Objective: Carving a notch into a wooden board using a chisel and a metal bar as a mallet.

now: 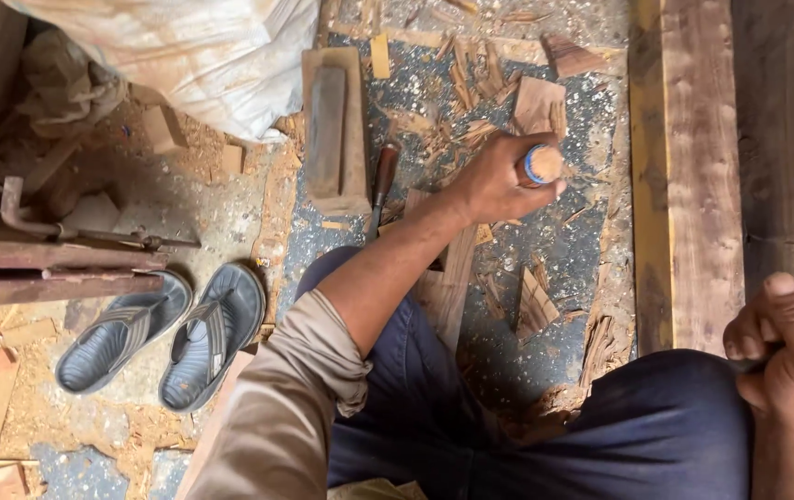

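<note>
We look down on a workshop floor (545, 259) of speckled blue-grey, strewn with wood chips (471, 83) and sawdust. At twelve o'clock lies a sharpening stone in a wooden block (332, 130); at eleven, a white woven sack (202, 46). A pair of dark sandals (165, 333) sits at eight o'clock beside rusted iron bars (54, 264). Long brown planks (693, 167) run along three o'clock. Daylight is soft, even.

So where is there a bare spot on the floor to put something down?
The clearest patch is the pale floor between the sandals, the white sack and the wooden block. Around the left hand, wood chips crowd the floor. The long plank has a bare top.
</note>
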